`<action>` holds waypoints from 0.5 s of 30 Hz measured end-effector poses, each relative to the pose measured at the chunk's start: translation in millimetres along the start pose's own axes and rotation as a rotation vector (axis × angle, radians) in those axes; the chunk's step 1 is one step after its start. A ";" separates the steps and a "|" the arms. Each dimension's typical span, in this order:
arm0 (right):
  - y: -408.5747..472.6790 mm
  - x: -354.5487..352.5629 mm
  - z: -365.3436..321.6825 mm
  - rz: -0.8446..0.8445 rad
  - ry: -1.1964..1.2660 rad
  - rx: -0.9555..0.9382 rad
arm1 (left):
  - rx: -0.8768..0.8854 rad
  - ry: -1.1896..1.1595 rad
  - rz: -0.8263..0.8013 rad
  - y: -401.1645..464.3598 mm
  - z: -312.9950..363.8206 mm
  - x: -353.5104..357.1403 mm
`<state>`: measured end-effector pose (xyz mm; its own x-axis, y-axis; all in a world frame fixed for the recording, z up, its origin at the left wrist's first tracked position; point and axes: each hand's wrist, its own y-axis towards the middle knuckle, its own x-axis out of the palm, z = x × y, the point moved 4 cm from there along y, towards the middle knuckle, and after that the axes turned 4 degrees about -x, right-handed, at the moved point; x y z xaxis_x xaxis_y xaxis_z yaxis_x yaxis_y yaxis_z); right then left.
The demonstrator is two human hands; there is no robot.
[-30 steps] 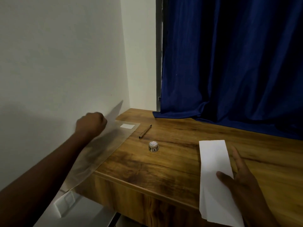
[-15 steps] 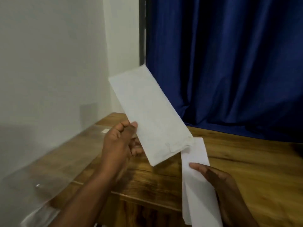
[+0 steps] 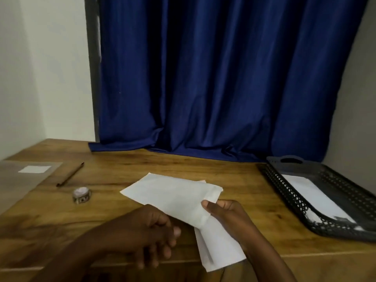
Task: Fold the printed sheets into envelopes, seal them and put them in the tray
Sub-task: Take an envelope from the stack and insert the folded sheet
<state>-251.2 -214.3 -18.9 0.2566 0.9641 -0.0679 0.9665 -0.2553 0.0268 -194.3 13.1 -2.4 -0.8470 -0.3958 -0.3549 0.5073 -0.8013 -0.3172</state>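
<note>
On the wooden surface (image 3: 126,176) near its front edge, the right hand (image 3: 230,216) pinches a white envelope (image 3: 173,196) at its right end, thumb on top and the other fingers hidden beneath the paper. The envelope is a plain, long rectangle, unmarked on the side that shows, with a narrow flap or seam at the right end beside the thumb. Its long axis runs roughly left to right, tilted so the left end points away toward the far left and the right end comes toward the person. Whether the far left end touches the wood or floats just above it is hard to tell.

Under the same hand lies a folded sheet (image 3: 219,247), also white, with a crease along its length. Its long axis runs from the envelope's right end down toward the person, and its near end overhangs the front edge.

The left hand (image 3: 150,235) rests just left of the papers, fingers loosely curled, its grip empty.

At the right stands a dark lattice-walled tray (image 3: 289,192) with a white envelope in the tray (image 3: 311,194) lying flat.

To the left are a small roll of tape (image 3: 81,195), a pen (image 3: 70,174) and a clear plastic sleeve (image 3: 18,180) carrying a white label (image 3: 35,169). A blue curtain (image 3: 203,78) hangs behind.
</note>
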 end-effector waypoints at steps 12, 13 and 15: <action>4.8 8.4 10.2 0.083 -0.025 -0.142 | 0.472 0.835 0.181 77.2 33.3 -20.7; 4.8 8.5 10.3 0.091 -0.017 -0.156 | 0.485 0.840 0.181 82.1 34.2 -21.7; 5.2 7.6 10.7 0.098 -0.020 -0.173 | 0.523 0.829 0.200 88.3 31.9 -23.3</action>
<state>-244.2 -209.1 -30.0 0.3510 0.9332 -0.0766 0.9215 -0.3297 0.2054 -134.8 -62.8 5.8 -0.2744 -0.2666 -0.9239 0.3256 -0.9298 0.1716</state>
